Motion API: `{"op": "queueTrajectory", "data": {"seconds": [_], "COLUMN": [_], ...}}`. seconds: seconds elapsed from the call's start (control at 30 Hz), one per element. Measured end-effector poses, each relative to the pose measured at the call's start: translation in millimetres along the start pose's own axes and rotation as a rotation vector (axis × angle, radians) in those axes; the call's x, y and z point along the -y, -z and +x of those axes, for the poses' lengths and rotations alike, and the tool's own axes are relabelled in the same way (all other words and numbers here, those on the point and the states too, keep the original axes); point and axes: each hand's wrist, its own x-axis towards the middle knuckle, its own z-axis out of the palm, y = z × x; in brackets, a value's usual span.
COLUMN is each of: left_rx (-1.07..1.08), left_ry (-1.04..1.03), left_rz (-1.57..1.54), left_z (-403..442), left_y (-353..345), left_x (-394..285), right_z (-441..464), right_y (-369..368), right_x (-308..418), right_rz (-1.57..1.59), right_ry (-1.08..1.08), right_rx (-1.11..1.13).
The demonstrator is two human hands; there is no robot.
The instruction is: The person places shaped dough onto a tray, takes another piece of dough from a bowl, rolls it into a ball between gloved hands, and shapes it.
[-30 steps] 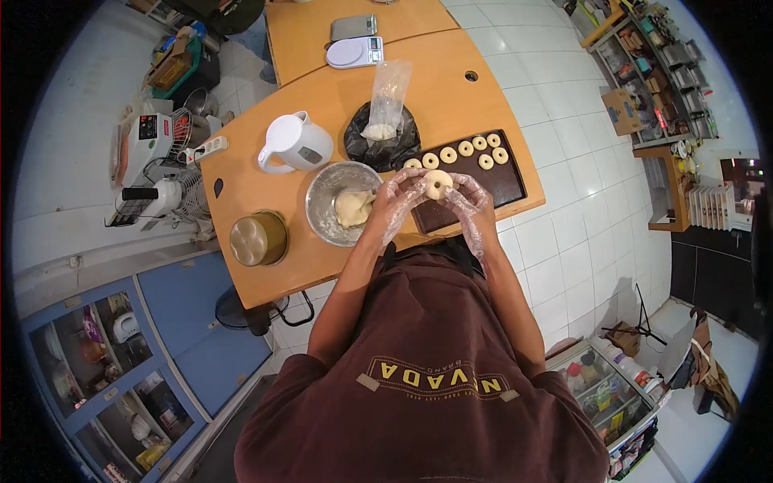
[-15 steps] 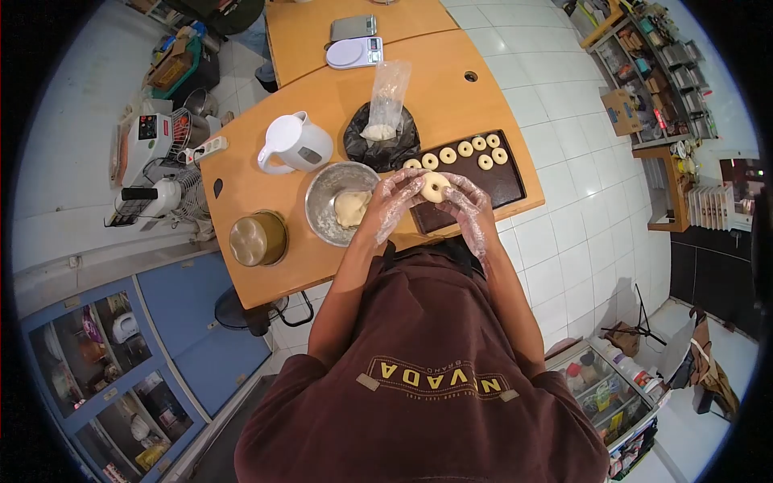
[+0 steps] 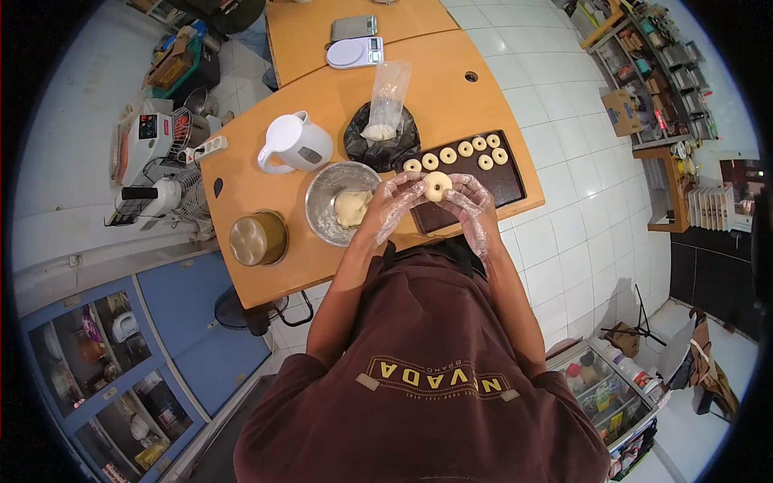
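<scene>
A pale ring of dough (image 3: 437, 187) with a small hole in its middle is held up between both hands, over the near edge of a dark baking tray (image 3: 506, 191). My left hand (image 3: 394, 205), dusted with flour, grips the ring's left side. The fingers of my right hand (image 3: 473, 208), floury too, close on its right side. Several smaller-looking dough rings (image 3: 465, 149) lie in a row along the tray's far side. Left of my left hand, a lump of dough (image 3: 352, 208) rests in a metal bowl (image 3: 322, 221).
Beyond the bowl stand a white pitcher (image 3: 296, 142) and a black plastic bag (image 3: 358, 149) with a clear bag (image 3: 390, 90) of flour-like powder. A brown-gold canister (image 3: 258, 239) is at the table's left. A white kitchen scale (image 3: 354, 53) sits far back on the wooden table (image 3: 439, 88).
The dough ring has shifted very slightly to the right and turned a little, its hole now facing me more squarely. Both hands keep hold of it.
</scene>
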Motion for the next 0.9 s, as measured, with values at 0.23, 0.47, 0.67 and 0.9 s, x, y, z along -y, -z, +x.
{"op": "queueTrajectory", "data": {"seconds": [0.23, 0.47, 0.67, 0.9], "left_rx": [0.063, 0.044, 0.054, 0.098], "left_ry": [-0.008, -0.018, -0.01, -0.007], "left_rz": [-0.027, -0.06, -0.048, -0.029], "left_z": [4, 7, 4, 5], "left_y": [6, 5, 2, 3], "left_x": [-1, 9, 5, -4], "right_z": [-2, 2, 2, -2], "right_y": [-5, -3, 1, -4], "right_x": [5, -3, -5, 4], "right_rz": [-0.019, -0.019, -0.008, 0.05], "right_ry": [-0.026, 0.023, 0.015, -0.027], "right_rx": [0.01, -0.024, -0.017, 0.004]}}
